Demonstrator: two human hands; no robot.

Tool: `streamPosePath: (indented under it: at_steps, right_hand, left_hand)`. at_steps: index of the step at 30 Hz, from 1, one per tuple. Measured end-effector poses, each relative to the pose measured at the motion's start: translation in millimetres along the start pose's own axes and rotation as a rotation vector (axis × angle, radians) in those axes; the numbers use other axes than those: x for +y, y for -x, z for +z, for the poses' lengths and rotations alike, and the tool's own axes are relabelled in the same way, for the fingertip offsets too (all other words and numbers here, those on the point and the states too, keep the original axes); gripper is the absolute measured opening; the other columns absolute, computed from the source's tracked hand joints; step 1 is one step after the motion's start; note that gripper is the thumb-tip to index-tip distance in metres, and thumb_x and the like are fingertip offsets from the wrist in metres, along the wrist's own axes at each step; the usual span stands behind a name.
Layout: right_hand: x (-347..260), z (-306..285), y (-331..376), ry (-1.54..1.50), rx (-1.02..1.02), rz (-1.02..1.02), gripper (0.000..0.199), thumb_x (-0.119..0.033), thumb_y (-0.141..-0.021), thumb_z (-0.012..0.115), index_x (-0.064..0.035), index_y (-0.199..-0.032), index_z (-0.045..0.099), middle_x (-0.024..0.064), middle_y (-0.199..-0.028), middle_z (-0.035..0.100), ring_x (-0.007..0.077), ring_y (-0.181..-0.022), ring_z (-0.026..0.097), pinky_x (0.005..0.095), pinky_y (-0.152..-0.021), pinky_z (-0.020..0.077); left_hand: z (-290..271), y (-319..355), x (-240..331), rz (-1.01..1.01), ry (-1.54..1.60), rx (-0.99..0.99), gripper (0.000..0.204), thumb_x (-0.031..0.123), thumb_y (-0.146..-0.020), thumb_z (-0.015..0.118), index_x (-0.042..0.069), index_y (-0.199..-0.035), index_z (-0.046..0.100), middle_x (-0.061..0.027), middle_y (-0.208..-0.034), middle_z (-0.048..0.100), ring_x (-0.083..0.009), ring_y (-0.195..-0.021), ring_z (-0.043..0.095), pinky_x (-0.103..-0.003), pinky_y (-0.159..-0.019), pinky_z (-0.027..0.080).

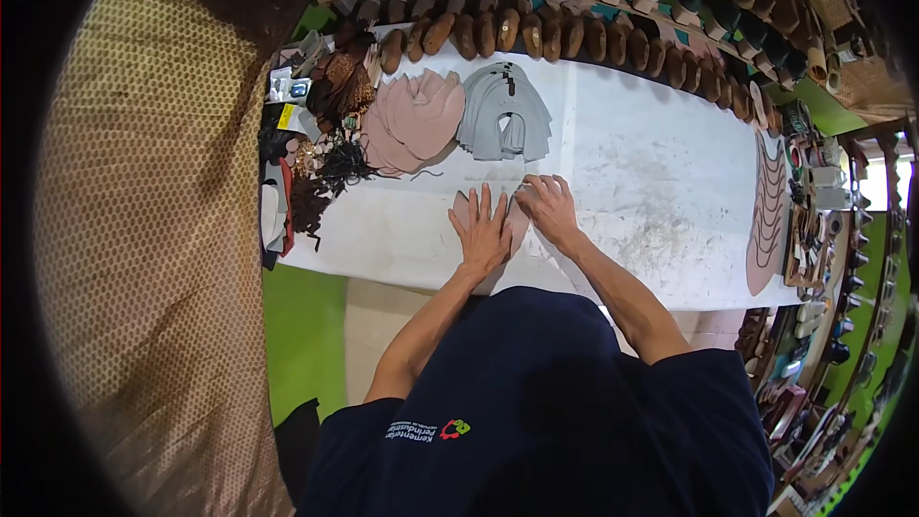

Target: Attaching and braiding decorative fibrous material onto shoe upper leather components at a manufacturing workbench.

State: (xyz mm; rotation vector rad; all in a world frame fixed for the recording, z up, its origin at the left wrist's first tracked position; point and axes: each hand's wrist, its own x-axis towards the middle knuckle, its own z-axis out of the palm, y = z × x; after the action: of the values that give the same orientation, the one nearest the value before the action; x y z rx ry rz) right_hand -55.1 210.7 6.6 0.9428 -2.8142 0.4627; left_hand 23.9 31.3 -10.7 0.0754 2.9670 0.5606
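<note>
A pink leather-like shoe piece [518, 224] lies on the white table in front of me. My left hand [485, 232] presses flat on it with the fingers spread, covering much of the piece. At its upper right edge, my right hand [547, 205] is closed, its fingers curled and pressed together. Whatever those fingers hold, if anything, is too small to make out. Beyond my hands sits a stack of grey curved cut pieces [504, 105]. Left of that stack, several pink cut pieces [414, 120] lie fanned over each other.
Brown shoe lasts [574, 38] line the table's [651, 163] far edge, with shelves of shoes above. Dark straps [345, 165] and scraps heap at the left. A long pink strip with wavy dark bands [769, 211] lies at the right end, beside a tool rack [809, 244]. A patterned curtain [153, 230] hangs at left.
</note>
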Motion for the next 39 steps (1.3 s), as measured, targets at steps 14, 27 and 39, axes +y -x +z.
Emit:
streamPosePath:
  at_steps: [14,27,39]
  right_hand:
    - [11,4,-8,-0.506,-0.071,0.392,0.028,-0.020,-0.088,0.073,-0.0168,-0.115,0.078,0.0089,-0.132,0.063,0.0312,-0.126,0.056,0.0466,-0.108,0.0441]
    - [-12,-2,17,-0.146,0.004,0.066,0.041,-0.025,-0.098,0.065,-0.0120,-0.138,0.066,0.0049,-0.150,0.056,0.0284,-0.143,0.046,0.0578,-0.125,0.0243]
    - [-20,12,41,-0.098,-0.127,-0.139,0.044,-0.034,-0.102,0.061,-0.0089,-0.138,0.066,0.0026,-0.154,0.054,0.0277,-0.147,0.043,0.0594,-0.128,0.0176]
  left_hand:
    - [0,-2,3,0.021,0.021,0.049,0.063,0.032,-0.096,0.059,0.033,-0.158,0.048,-0.0141,-0.176,0.015,-0.0426,-0.161,0.011,-0.083,-0.115,0.001]
    - [-24,27,-19,-0.007,0.074,0.087,0.063,0.034,-0.101,0.058,0.023,-0.162,0.042,-0.0137,-0.174,0.023,-0.0360,-0.161,0.017,-0.080,-0.116,0.001]
    - [-23,58,-41,0.041,-0.062,0.011,0.053,0.033,-0.103,0.057,0.024,-0.155,0.053,-0.0117,-0.174,0.026,-0.0341,-0.162,0.017,-0.082,-0.114,0.004]
